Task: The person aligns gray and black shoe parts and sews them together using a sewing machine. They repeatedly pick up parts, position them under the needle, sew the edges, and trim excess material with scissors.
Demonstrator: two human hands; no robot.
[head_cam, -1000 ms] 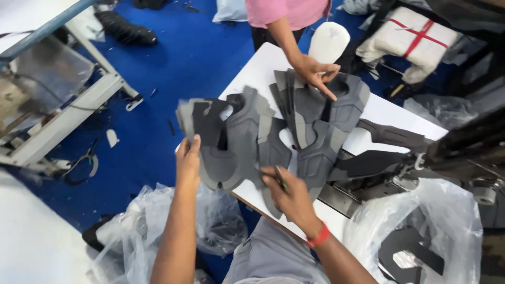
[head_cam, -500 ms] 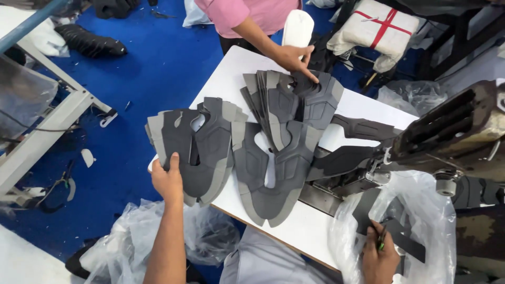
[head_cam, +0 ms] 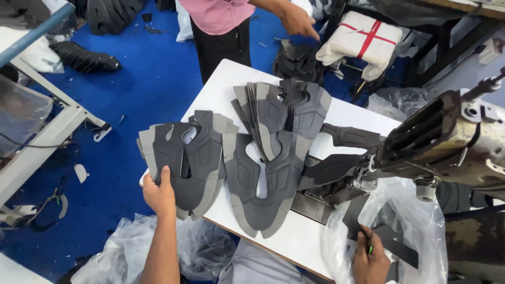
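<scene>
Since the earlier frame the co-worker's hand (head_cam: 297,21) has been lifted off the far stack (head_cam: 284,108) and is now held over the floor beyond the counter (head_cam: 221,87). Little else has been shifted. The left hand (head_cam: 159,194) is laid on the left stack (head_cam: 187,160) of grey shoe uppers at the counter's near left edge, thumb on top, fingers (head_cam: 149,190) curled under the overhanging pieces. A middle stack (head_cam: 263,184) is spread just beside it, touching the far stack. The right hand (head_cam: 371,260) is held inside a clear bag (head_cam: 415,231) off the near right corner; its fingers are closed on a small green tool (head_cam: 370,245) and rest on a dark piece (head_cam: 394,244). A sewing machine (head_cam: 447,142) is mounted at the right edge.
</scene>
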